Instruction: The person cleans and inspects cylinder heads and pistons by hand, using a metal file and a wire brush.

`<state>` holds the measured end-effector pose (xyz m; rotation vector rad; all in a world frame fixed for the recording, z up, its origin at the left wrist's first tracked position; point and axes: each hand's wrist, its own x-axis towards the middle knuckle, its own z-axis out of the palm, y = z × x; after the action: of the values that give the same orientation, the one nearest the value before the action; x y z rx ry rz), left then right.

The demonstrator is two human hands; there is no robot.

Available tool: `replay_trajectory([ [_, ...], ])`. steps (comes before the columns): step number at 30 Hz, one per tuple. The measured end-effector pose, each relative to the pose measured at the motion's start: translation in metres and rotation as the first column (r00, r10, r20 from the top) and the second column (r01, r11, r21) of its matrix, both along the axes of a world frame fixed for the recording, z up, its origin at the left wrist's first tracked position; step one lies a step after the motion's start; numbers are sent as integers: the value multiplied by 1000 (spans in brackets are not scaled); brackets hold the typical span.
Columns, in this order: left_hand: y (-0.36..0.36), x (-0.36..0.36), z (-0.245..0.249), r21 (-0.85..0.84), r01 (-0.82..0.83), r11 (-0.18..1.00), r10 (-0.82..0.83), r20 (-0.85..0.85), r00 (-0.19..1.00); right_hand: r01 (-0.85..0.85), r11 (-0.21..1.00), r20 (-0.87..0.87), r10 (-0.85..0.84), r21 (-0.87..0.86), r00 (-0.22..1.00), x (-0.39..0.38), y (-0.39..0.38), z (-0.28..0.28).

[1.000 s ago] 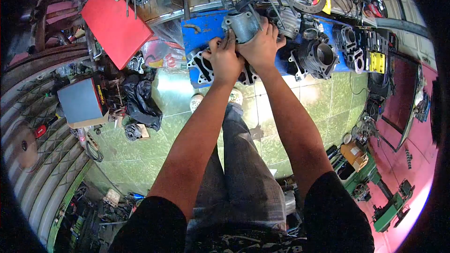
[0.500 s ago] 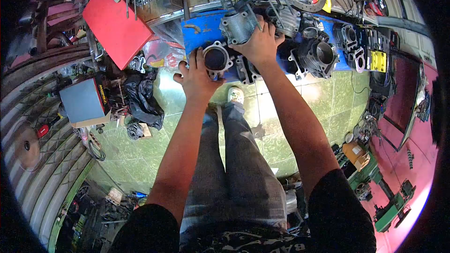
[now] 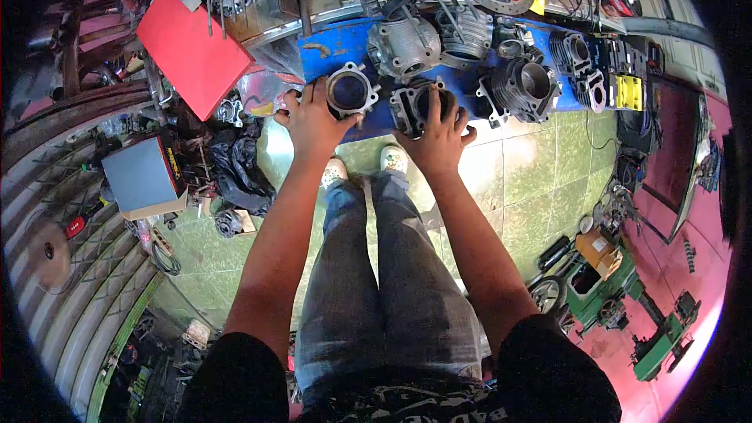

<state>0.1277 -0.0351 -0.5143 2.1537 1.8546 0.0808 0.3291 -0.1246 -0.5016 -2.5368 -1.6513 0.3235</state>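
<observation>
My left hand [image 3: 316, 121] has its fingers spread against the left side of a round-bored metal cylinder [image 3: 350, 91], near the front edge of the blue bench [image 3: 319, 60]. With fingers curved over it, my right hand [image 3: 439, 137] touches another engine part [image 3: 411, 108] just to the right. Behind that part stands a larger grey cylinder block [image 3: 403, 45], which neither hand touches. A finned cylinder [image 3: 468, 35] leans beside it. My palms hide some of the parts' front edges.
Farther right on the bench are a finned cylinder [image 3: 530, 82], smaller cylinders [image 3: 572, 53] and a yellow box [image 3: 628, 92]. A red panel [image 3: 192, 51] lies to the left. A grey box [image 3: 141, 170] and black plastic bag [image 3: 239, 168] sit lower left. Green machinery [image 3: 607, 286] is lower right.
My right hand has let go of the large grey cylinder block and come down and nearer, onto the smaller part. The view has shifted slightly; my left hand remains at the round-bored cylinder.
</observation>
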Motion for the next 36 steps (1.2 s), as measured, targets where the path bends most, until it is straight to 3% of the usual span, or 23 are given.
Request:
replay_trajectory([
  [4,15,0,-4,43,-33,999,33,1,999,42,996,41,-39,-74,998,2,2,0],
  [9,35,6,-3,28,-56,998,55,42,998,77,996,40,-75,-43,996,6,-4,0],
  [14,46,7,-4,108,-42,993,44,-20,999,159,984,20,-158,-84,987,16,-9,1],
  [21,64,5,-7,43,-22,999,25,-51,998,120,992,82,-122,22,989,34,-9,-10],
  [30,77,10,-9,109,15,994,-6,-82,997,69,998,38,-69,14,997,37,-12,-14],
  [36,78,12,-13,121,17,992,-9,-70,998,32,998,123,-40,62,992,33,-2,-8],
])
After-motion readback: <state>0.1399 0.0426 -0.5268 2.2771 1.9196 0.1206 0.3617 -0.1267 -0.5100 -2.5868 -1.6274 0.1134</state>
